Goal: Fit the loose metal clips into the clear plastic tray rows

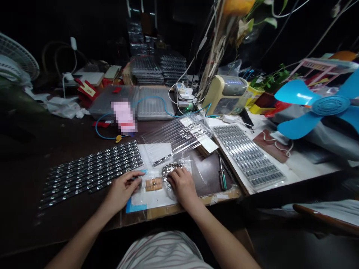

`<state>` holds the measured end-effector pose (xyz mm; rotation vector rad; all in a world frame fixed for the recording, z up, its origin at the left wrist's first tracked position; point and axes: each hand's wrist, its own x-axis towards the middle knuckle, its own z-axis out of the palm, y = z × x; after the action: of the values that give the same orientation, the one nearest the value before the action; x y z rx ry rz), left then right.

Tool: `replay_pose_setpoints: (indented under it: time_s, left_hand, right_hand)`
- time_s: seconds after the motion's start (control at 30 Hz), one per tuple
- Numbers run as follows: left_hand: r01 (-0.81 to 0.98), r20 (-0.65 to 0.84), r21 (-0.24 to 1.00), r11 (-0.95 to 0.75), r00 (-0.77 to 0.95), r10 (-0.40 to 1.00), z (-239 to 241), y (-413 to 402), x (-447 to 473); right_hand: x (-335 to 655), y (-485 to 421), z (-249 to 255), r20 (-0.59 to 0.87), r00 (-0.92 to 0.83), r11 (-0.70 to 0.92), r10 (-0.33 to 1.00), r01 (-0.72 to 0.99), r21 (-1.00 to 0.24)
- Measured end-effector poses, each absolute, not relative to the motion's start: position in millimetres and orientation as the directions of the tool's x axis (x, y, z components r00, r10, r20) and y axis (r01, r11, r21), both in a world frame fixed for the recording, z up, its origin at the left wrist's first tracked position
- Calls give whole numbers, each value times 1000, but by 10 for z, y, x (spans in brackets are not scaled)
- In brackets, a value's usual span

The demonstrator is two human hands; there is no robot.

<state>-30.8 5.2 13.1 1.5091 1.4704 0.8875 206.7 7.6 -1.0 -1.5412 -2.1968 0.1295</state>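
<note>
My left hand rests on the white work mat, fingers curled, pinching a thin tool whose tip points right toward a small brown fixture. My right hand lies over a heap of small shiny metal parts, fingers bent down into it; what they pinch is hidden. Left of my left hand lies a long dark tray with rows of small metal pieces. A narrow metal strip lies just above the heap.
Clear plastic tubes fan out behind the mat. A second filled tray sits on the right, with a screwdriver beside it. A blue fan stands at right and a white fan at far left. Stacked trays, cables and a yellowish device crowd the back.
</note>
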Motion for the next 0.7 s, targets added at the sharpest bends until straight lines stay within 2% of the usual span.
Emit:
replay_pose_setpoints:
  time_s: [0.1, 0.27, 0.5, 0.7]
  left_hand:
    - [518, 36, 854, -51, 39, 999, 85, -17, -193]
    - [597, 195, 770, -226, 116, 974, 47, -67, -81]
    - [658, 272, 685, -312, 166, 948, -3, -99, 11]
    - [721, 298, 599, -349, 203, 933, 7, -111, 49]
  right_hand:
    - [2040, 91, -52, 349, -231, 358, 908, 861, -362]
    - [2047, 105, -75, 401, -189, 371, 896, 817, -442]
    - [2078, 101, -103, 425, -155, 394, 892, 728, -561]
    - [2071, 105, -136, 443, -143, 405, 885, 706, -581]
